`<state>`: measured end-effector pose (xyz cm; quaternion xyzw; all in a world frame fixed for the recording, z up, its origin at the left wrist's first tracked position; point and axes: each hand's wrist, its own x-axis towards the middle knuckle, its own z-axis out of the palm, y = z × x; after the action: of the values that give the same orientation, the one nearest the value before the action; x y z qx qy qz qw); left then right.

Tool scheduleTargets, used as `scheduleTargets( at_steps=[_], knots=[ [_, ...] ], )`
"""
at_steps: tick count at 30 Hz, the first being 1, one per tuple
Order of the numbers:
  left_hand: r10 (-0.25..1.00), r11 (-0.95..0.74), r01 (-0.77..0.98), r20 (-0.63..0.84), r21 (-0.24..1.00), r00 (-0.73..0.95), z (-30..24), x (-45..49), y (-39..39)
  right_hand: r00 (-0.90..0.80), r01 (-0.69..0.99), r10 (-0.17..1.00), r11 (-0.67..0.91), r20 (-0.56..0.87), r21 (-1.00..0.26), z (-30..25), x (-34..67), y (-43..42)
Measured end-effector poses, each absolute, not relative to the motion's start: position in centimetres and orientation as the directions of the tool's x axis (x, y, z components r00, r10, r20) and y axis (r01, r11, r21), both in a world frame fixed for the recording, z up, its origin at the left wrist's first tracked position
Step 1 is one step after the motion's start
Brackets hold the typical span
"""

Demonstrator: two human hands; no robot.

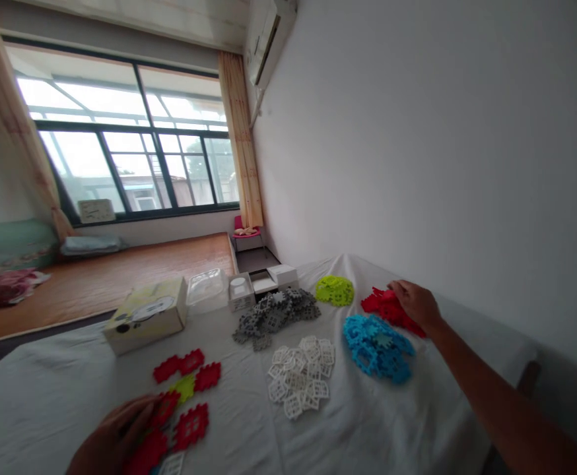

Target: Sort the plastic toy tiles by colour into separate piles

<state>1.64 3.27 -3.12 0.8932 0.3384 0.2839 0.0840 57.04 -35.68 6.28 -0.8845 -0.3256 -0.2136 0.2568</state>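
Observation:
My left hand [116,429] is low at the left, its fingers pressed together on a red interlocking plastic piece [166,407]. Around it lie more flat notched pieces: a yellow-green piece [184,388], several red ones, and a white piece [172,464] at the bottom edge. My right hand [417,303] reaches over the pile of red pieces [380,300] near the wall, fingers bent and closed at the pile; the fingertips are partly hidden. Just in front of that pile is a heap of blue pieces [377,346].
Grey pieces [276,313], white pieces [301,376] and yellow-green pieces [335,290] lie in heaps on the white-clothed table [243,422]. A yellowish box [150,313], a clear plastic container [206,288] and small white boxes [241,290] stand along the far side. A wall [417,145] borders the right.

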Motion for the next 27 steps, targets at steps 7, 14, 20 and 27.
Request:
scheduleTargets(
  at_steps=[7,14,20,27],
  knots=[
    [0.664,-0.742,0.505,0.378,0.441,0.646,-0.3,1.8,-0.8,0.000,0.877,0.925,0.183,0.380,-0.445,5.4,34.7,-24.1],
    [0.689,-0.710,0.467,0.380,0.527,0.617,0.6,1.2,-2.3,-0.256,0.839,0.919,0.365,0.300,-0.404,2.5,23.8,-16.2],
    [0.661,-0.731,0.443,0.380,0.519,0.647,0.3,1.3,-1.8,-0.283,0.832,0.924,0.369,0.256,-0.415,1.2,22.7,-15.2],
    [0.653,-0.730,0.443,0.343,0.520,0.675,-0.4,1.4,-0.2,-0.199,0.869,0.915,0.329,0.350,-0.368,4.4,26.5,-20.3]
  ],
)
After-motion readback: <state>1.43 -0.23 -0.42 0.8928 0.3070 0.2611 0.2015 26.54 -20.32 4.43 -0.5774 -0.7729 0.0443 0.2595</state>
